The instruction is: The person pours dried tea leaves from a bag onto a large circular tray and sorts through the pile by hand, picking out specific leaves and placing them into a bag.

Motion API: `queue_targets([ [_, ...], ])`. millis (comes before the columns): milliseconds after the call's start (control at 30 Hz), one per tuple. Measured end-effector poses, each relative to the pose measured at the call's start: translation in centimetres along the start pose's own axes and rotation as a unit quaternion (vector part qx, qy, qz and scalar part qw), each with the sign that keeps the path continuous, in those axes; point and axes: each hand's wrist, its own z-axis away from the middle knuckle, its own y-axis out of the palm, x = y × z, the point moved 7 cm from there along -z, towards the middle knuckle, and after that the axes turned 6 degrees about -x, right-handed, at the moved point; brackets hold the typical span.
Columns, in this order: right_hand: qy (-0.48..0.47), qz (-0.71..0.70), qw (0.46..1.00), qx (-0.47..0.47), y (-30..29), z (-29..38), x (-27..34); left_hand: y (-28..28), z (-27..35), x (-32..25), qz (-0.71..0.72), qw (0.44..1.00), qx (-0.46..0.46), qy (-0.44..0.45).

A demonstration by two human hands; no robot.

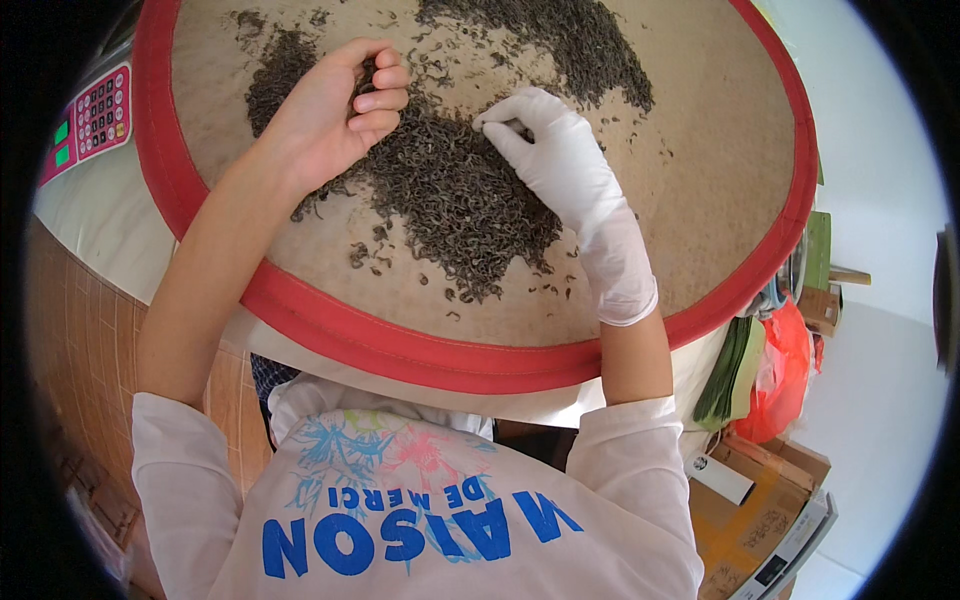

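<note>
Dark, curled dried tea leaves (465,202) lie heaped on a round, pale cloth-covered tray (720,202) with a red fabric rim. My left hand (341,112) is bare and hovers over the heap's left part, its fingers curled inward around some dark leaf bits. On my right hand (544,154) is a white disposable glove. Its thumb and forefinger come together at the heap's upper right side. A dark speck shows by those fingertips; whether they pinch it is too small to tell.
A second band of leaves (570,45) spreads along the tray's far side. At the left stands a pink-framed keypad with green displays (90,120). To the right are green packets (731,375), a red plastic bag (780,382) and a cardboard box (750,517).
</note>
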Motion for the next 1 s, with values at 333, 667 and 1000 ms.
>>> queue_targets([
  [333, 0.177, -0.435, 0.875, 0.120, -0.5, 0.5, 0.3, -0.1, 0.0, 0.1, -0.009, 1.000, -0.017, 0.001],
  [667, 0.086, -0.204, 0.975, -0.007, -3.3, 0.6, 0.5, -0.2, 0.0, -0.5, 0.004, 1.000, -0.006, 0.017],
  [1000, 0.159, 0.123, 0.977, -0.065, -4.4, 0.9, -3.6, -0.8, 0.0, -2.4, 0.052, 0.997, 0.020, 0.061],
])
